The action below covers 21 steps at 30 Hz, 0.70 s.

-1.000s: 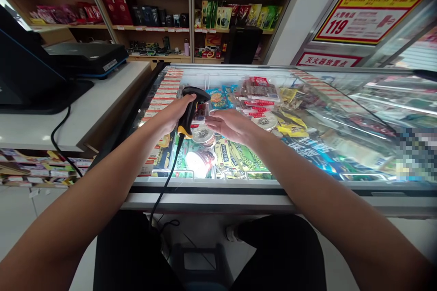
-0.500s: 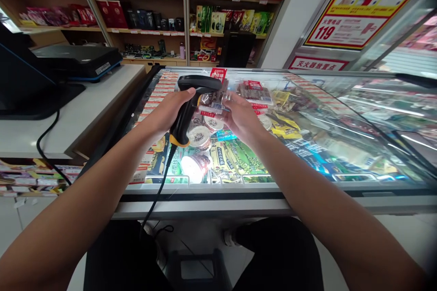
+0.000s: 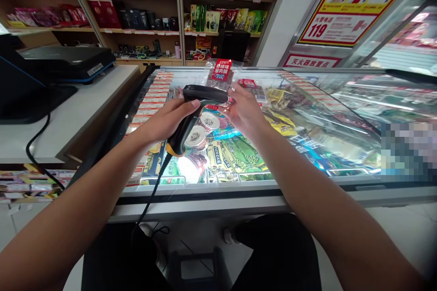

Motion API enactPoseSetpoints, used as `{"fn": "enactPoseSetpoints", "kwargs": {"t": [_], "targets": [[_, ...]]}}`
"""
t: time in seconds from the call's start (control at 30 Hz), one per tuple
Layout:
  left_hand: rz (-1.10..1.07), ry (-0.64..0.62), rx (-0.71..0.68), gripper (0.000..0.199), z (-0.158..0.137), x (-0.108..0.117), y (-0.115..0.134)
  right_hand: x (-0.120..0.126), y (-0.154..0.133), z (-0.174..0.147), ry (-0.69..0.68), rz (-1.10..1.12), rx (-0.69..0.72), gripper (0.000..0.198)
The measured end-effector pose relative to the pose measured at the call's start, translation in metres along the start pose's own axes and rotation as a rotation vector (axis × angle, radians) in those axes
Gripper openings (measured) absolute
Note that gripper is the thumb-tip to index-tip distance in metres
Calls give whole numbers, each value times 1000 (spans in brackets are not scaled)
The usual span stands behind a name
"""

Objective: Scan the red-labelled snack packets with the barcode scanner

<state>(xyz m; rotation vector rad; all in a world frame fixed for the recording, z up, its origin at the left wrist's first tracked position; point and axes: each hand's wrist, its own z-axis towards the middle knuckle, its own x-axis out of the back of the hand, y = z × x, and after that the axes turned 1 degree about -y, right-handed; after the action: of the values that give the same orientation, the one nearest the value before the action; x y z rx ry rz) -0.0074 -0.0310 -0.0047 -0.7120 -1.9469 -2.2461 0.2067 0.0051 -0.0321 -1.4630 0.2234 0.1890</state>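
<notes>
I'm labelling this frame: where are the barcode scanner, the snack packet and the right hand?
barcode scanner [image 3: 204, 94], head view, top of its head.
snack packet [image 3: 221, 70], head view, red label.
right hand [image 3: 243, 113], head view, back of hand.

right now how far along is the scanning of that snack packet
Done: the snack packet is lifted off the glass freezer lid in the right hand, and the left hand grips the barcode scanner. In hand: the scanner head sits just below the packet. Left: whether a scan has registered cannot be seen.
</notes>
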Motion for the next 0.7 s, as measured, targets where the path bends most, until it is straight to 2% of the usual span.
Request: {"fn": "enactPoseSetpoints", "kwargs": {"t": [0.13, 0.27, 0.47, 0.57, 0.7], "targets": [[9, -36, -59, 50, 1, 2, -3, 1, 0, 2, -10, 71, 5, 17], [25, -32, -72, 51, 2, 3, -4, 0, 1, 3, 15, 46, -3, 18], [34, 40, -37, 51, 4, 4, -4, 2, -1, 3, 9, 16, 36, 18], [-49, 68, -27, 47, 5, 2, -6, 12, -12, 6, 48, -73, 148, 12], [-84, 41, 0, 49, 8, -1, -12, 42, -37, 18, 281, -256, 400, 15]]}}
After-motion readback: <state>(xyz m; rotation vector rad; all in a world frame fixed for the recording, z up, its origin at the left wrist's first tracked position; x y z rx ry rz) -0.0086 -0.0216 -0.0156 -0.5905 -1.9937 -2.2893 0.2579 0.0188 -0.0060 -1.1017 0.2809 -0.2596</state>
